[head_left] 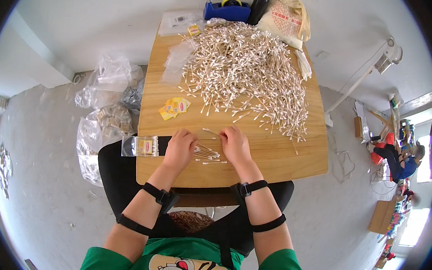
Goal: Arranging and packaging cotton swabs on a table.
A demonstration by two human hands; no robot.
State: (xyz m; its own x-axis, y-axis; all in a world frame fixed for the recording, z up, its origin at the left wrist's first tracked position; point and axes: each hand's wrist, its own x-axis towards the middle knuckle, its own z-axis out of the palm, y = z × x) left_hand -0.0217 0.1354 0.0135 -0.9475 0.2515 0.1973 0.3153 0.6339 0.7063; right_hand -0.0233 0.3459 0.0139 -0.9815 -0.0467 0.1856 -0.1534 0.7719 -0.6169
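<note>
At the near side of the table, my left hand (pixel 179 145) has its fingers curled in over the ends of a small bunch of cotton swabs (pixel 206 151), which fans out toward the right. My right hand (pixel 234 143) is closed in a pinch at one end of a single cotton swab (pixel 211 131). A few swabs lie loose between the hands. Left of my left hand rests a clear bag of cotton swabs (pixel 146 146) with a yellow card in it. Beyond that hand are several yellow cards (pixel 174 107). My fingertips are partly hidden.
A large heap of cotton swabs (pixel 245 67) covers the far part of the wooden table (pixel 293 162). Flat clear bags (pixel 177 63), a blue tape dispenser (pixel 227 11), a black bottle (pixel 259 6) and a cloth bag (pixel 286 21) surround it. Filled plastic bags (pixel 109 118) stand on the floor at left.
</note>
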